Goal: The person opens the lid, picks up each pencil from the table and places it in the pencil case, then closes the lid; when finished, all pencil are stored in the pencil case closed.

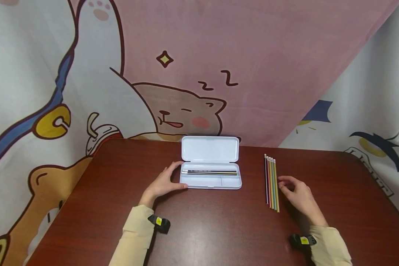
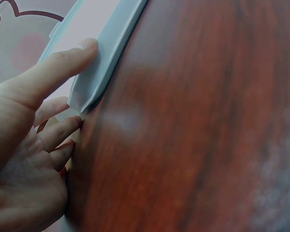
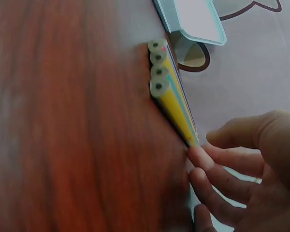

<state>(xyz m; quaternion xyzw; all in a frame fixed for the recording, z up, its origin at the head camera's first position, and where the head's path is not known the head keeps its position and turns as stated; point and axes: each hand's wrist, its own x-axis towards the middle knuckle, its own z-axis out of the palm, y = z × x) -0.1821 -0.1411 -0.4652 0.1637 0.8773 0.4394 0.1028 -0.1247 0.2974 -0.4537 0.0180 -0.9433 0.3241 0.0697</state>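
An open white pencil case stands on the table, its lid raised at the back. Dark pencils lie in its rear compartment. At the case's left end, my left hand holds it, thumb at the front corner and fingers at the back; the left wrist view shows the thumb on the case's wall. Several coloured pencils lie side by side to the right of the case. Beside their right edge is my right hand, fingers loosely bent and holding nothing. Whether a fingertip touches the outermost yellow pencil, I cannot tell.
The brown wooden table has rounded far corners. Behind it hangs a cloth with cartoon animals, close to the raised lid. A dark wrist camera sits on the left sleeve, another camera on the right.
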